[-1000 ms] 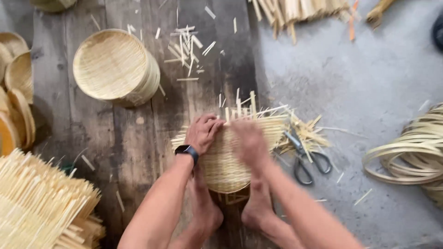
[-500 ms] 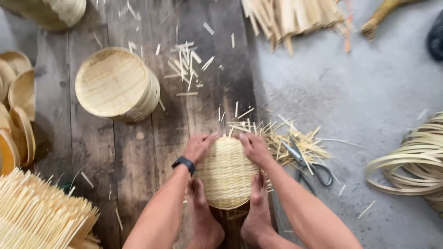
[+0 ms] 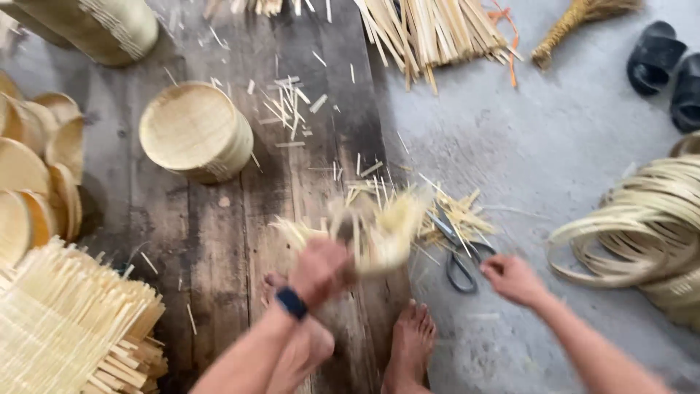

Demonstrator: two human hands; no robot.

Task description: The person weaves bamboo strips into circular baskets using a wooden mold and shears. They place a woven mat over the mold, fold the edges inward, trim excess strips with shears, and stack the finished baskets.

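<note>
- Both hands were on the half-woven basket half a second ago; now only the left hand (image 3: 321,268) has it, and the right hand (image 3: 512,279) has come off to the side.
- Left grip: closed around the near edge of the half-woven basket (image 3: 379,230). The basket is motion-blurred, tilted up, its loose strip ends fanning out away from the person.
- Right grip: fingers loosely curled, holding nothing that I can see. It sits just right of the scissors (image 3: 463,259), near the handles but not touching them.
- Landmark is the basket: it is over the dark wooden planks (image 3: 219,241), just ahead of the person's bare feet (image 3: 410,343).
- Scissors lie immediately right of the basket, on the grey concrete floor (image 3: 525,146) among cut bamboo scraps.
- Step in hand, as I judge it: weave body is done, the protruding ends are being dealt with, and the right hand is going for a tool.
- Next move likely needs the right hand to close on the scissor handles while the left steadies the basket.
- Far left of the basket: a stack of finished round baskets (image 3: 195,131).
- Far right of it: coiled bamboo hoops (image 3: 642,226).
- Near left of it: a pile of woven mats (image 3: 65,328).
</note>
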